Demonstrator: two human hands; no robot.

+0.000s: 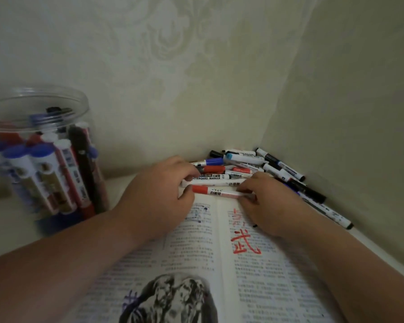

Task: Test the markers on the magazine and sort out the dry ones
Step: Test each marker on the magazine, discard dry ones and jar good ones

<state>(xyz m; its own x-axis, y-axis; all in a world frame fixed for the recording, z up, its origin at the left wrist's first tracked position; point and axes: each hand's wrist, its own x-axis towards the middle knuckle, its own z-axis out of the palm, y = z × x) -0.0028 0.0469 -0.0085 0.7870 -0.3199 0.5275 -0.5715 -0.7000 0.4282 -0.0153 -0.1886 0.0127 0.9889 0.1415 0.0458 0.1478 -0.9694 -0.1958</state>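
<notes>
An open magazine point(196, 259) lies in front of me, with red characters and blue scribbles drawn over its text. A red-capped whiteboard marker point(216, 191) lies crosswise above its top edge. My left hand point(159, 194) pinches the red cap end. My right hand point(266, 203) pinches the white barrel end. Just behind the held marker lies a pile of loose markers point(245, 166) with blue, red and black caps, heaped in the wall corner.
A clear plastic jar point(44, 155) full of upright markers stands at the left against the patterned wall. More black-capped markers point(322, 203) trail along the right wall. The two walls meet just behind the pile.
</notes>
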